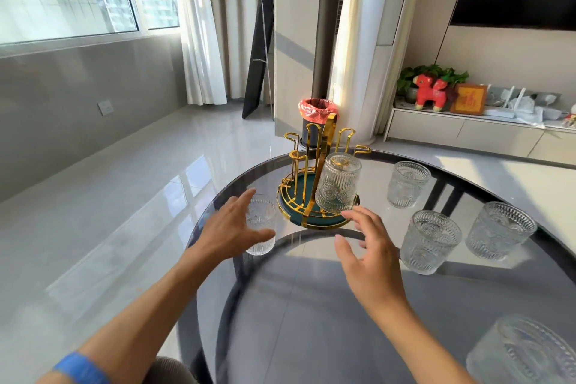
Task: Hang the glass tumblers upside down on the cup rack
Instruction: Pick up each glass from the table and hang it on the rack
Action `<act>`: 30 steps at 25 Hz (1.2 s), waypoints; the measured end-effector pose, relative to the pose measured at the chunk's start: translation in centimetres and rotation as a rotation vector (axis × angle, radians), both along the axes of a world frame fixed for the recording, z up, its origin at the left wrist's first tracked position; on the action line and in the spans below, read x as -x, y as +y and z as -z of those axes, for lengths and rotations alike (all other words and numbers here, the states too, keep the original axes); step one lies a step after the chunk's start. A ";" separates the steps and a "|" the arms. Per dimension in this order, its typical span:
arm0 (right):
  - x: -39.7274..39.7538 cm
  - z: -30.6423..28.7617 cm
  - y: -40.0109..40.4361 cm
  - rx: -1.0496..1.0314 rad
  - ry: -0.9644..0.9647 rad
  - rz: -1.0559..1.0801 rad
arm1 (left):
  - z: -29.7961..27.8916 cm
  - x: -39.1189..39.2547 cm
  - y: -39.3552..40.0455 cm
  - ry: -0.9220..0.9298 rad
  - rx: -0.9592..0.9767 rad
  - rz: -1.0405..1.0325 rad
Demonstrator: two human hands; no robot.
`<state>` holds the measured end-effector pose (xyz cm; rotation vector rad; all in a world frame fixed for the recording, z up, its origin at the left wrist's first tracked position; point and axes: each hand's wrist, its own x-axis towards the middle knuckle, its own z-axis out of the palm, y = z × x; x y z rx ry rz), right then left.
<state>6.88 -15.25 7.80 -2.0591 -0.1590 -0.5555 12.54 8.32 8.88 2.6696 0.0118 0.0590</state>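
Already one tumbler [338, 182] inverted on rack [314, 178]; both hands empty, spread.

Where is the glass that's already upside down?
The upside-down glass hangs on the gold cup rack at the table's far middle, on the rack's right side, just above the right hand.

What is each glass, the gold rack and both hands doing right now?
Glass on rack: upside down, hung on a peg.
Glass by left hand: upright on table.
Four other glasses: upright on table.
Rack: other pegs bare.
Left hand: open, beside a glass.
Right hand: open, holding nothing.
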 end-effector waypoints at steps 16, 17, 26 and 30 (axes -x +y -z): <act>2.8 -5.1 0.9 -1.332 0.603 -0.288 | -4.7 4.8 -7.1 -0.231 0.857 0.587; 2.6 -5.2 0.3 -1.324 0.595 -0.254 | -4.8 4.6 -7.1 -0.204 0.846 0.590; -6.6 -11.9 -8.5 -0.390 -0.059 0.208 | -9.2 -4.8 -8.3 -0.389 0.410 0.341; -11.7 -12.6 -9.2 0.014 -0.094 0.113 | -10.4 -10.2 -10.3 -0.365 0.056 0.465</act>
